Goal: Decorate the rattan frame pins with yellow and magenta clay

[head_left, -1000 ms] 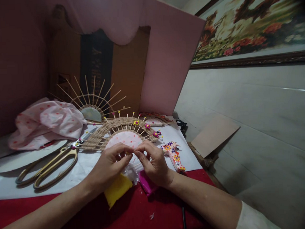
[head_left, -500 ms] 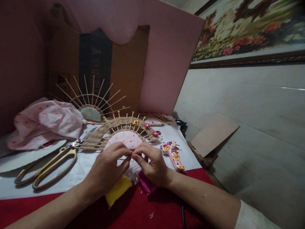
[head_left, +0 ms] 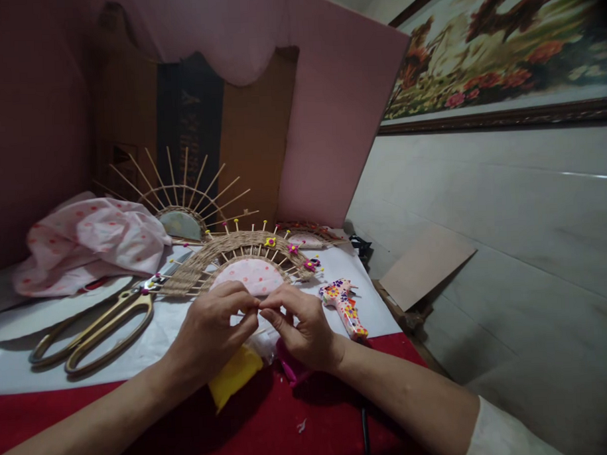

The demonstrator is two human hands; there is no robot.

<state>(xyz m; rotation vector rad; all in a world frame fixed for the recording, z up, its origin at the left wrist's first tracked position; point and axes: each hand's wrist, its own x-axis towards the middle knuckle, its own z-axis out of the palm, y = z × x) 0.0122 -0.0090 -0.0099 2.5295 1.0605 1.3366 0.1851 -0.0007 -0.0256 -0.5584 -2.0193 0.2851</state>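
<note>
My left hand (head_left: pixel 215 330) and my right hand (head_left: pixel 301 324) meet fingertip to fingertip over the near edge of the white sheet. Both are closed in a pinch, and whatever sits between the fingertips is too small to make out. Just behind them lies a woven twine fan (head_left: pixel 224 247) with stick ribs, a pink dotted half-round centre and small yellow and magenta flowers. Below my left hand is a yellow packet (head_left: pixel 235 378); a magenta packet (head_left: pixel 291 367) lies partly under my right hand. To the right rests a flower-patterned glue gun (head_left: pixel 343 307).
Gold-handled scissors (head_left: pixel 110 330) lie at the left, beside crumpled pink dotted cloth (head_left: pixel 99 241). A bare stick frame (head_left: pixel 183 198) stands behind, against a cardboard box (head_left: pixel 255 143). Another fan (head_left: pixel 308 239) lies at the back right. A cable (head_left: pixel 365 431) crosses the red cloth (head_left: pixel 271 434).
Almost nothing differs. My pinched fingertips have shifted very slightly to the left; the surrounding things stay where they were.
</note>
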